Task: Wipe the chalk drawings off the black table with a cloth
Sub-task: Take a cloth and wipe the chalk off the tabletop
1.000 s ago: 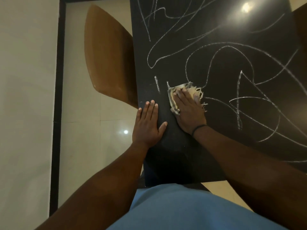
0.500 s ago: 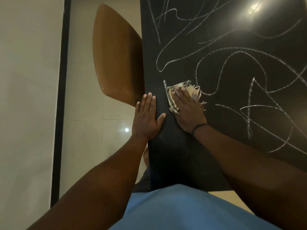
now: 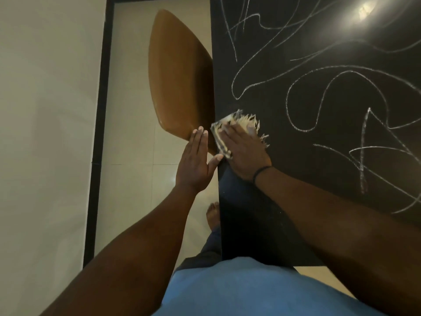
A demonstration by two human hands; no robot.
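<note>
1. Chalk drawings (image 3: 319,92) cover most of the black desk (image 3: 262,213): loops and scribbles run from the middle out to the far and right parts, while the near left corner looks wiped.
2. The cloth (image 3: 237,124), pale and frayed, lies at the desk's left edge under the right hand (image 3: 246,151), which presses it down with fingers laid flat rather than curled round it.
3. The left hand (image 3: 196,163) is spread, fingers straight, just off the left edge with its thumb at the rim; it holds nothing.
4. Since the cloth is only pressed, not gripped, I judge a stroke carried further left could push it over the edge to the floor.
5. A brown chair (image 3: 180,76) stands tight against that edge, so the left hand could knock it.
6. A dry, loaded cloth may smear the lines to a grey haze instead of lifting them.
7. The lamp glare (image 3: 362,12) at the far end could hide faint leftovers.
</note>
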